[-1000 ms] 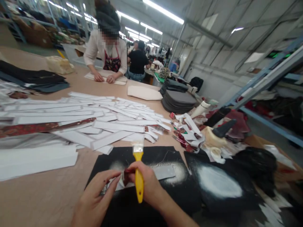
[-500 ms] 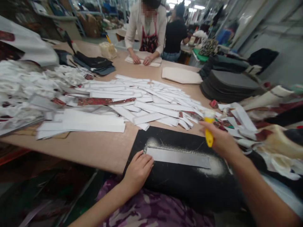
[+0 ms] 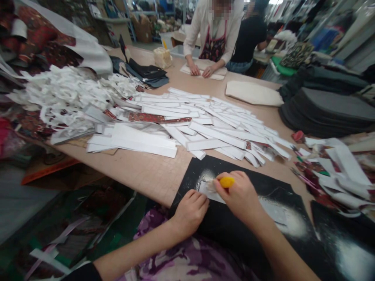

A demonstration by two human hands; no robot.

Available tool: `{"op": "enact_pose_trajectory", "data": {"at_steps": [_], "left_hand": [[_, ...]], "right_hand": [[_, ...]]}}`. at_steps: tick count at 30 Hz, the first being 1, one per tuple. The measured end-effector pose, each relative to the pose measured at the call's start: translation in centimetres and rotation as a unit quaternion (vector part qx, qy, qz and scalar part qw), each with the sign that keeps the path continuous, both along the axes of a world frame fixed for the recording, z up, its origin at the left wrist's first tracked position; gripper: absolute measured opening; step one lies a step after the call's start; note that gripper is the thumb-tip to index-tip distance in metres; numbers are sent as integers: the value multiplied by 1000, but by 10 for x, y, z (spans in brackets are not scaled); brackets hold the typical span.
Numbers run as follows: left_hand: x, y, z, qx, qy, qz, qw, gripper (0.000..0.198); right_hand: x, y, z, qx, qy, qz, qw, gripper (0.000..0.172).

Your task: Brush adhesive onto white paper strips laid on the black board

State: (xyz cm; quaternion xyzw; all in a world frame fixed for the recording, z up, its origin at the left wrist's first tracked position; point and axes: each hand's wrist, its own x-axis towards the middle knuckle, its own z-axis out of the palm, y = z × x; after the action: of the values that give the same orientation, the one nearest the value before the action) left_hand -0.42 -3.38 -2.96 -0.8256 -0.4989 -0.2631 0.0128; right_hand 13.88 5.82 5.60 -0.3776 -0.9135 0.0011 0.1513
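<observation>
My right hand [image 3: 238, 193] is wrapped round a brush [image 3: 227, 182] with a yellow handle. Its pale bristles touch the left part of a light grey strip [image 3: 277, 212], which lies on a black sheet [image 3: 187, 185] at the table's near edge. My left hand [image 3: 191, 210] rests by the strip's left end, fingers bent and close together, pressing its corner down. The right hand and forearm cover the strip's middle. Whitish, wet-looking smears shine on the black sheet around both ends of the strip.
Many white strips [image 3: 216, 136] are strewn over the table [image 3: 152, 171] beyond the black sheet. White offcuts [image 3: 67, 93] are heaped at left. Grey pieces [image 3: 328, 113] are stacked at right, behind scraps [image 3: 336, 168]. Across the table a co-worker [image 3: 215, 35] handles cream fabric.
My right hand has brought the brush from beyond the strip's right end leftward and down onto its left part. My left hand stays at the left end. The view has swung somewhat.
</observation>
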Motion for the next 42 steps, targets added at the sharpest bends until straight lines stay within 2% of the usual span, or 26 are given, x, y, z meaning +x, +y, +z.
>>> {"op": "enact_pose_trajectory", "data": {"at_steps": [2,6,9,10,12,13,14,16,17,19,21,23,24,25,27,29,30,32,34,36,39,40,42], "left_hand": [[0,0,0,7,-3,2,1000,15],[0,-1,1,12,-1,-5,1000,15],[-1,-1,2,11,-6,-5,1000,16],[-1,-1,2,15,-10,-6,1000,16],[-1,1,2,30,-18,-11,999,17],[-2,2,2,38,-21,-15,999,17],[-2,3,2,44,-23,-19,999,17],[-2,4,4,48,-22,-24,998,17],[-2,4,5,47,-20,-25,998,17],[-2,4,6,41,-15,-30,999,17],[-2,5,8,39,-10,-35,999,17],[-2,5,8,43,-9,-38,998,17],[-2,5,8,46,-10,-38,998,17],[-2,5,8,47,-11,-39,998,17],[-2,5,7,45,-15,-37,998,17],[-2,5,7,42,-19,-36,998,16],[-2,6,6,43,-21,-37,998,16],[-2,6,6,48,-24,-38,998,15],[-2,7,6,51,-24,-39,998,15],[-2,6,7,47,-23,-34,998,15],[1,4,9,31,-19,-20,999,16],[2,3,10,25,-15,-14,999,16],[3,3,9,14,-2,-4,1000,15]], "right_hand": [[-4,-6,0,-20,12,9,1000,22],[-3,-18,0,6,-24,-66,997,21],[31,-16,-3,-70,30,-52,996,17],[53,-12,-4,-103,26,-78,991,17],[108,-5,-2,-145,-26,-201,968,18],[135,-3,0,-135,-67,-285,947,19],[159,-3,3,-117,-90,-341,928,21],[183,-8,9,-53,-125,-404,905,25],[180,-12,10,-27,-118,-408,905,27],[150,-24,6,-4,-50,-366,929,27],[107,-32,-3,-36,88,-244,965,21],[80,-34,-13,-79,151,-163,972,17],[80,-32,-16,-98,152,-166,969,16],[89,-28,-19,-111,137,-199,964,16],[125,-21,-18,-110,82,-319,938,22],[167,-18,-13,-70,57,-395,914,27],[182,-19,-10,-45,47,-417,907,28],[197,-23,-5,-28,45,-405,913,31],[195,-29,-4,-56,42,-357,931,32],[188,-32,-3,-54,-4,-339,939,33],[167,-28,0,71,-101,-369,921,36],[154,-24,-1,95,-93,-351,927,36],[117,-18,-4,76,0,-256,964,34]]}}
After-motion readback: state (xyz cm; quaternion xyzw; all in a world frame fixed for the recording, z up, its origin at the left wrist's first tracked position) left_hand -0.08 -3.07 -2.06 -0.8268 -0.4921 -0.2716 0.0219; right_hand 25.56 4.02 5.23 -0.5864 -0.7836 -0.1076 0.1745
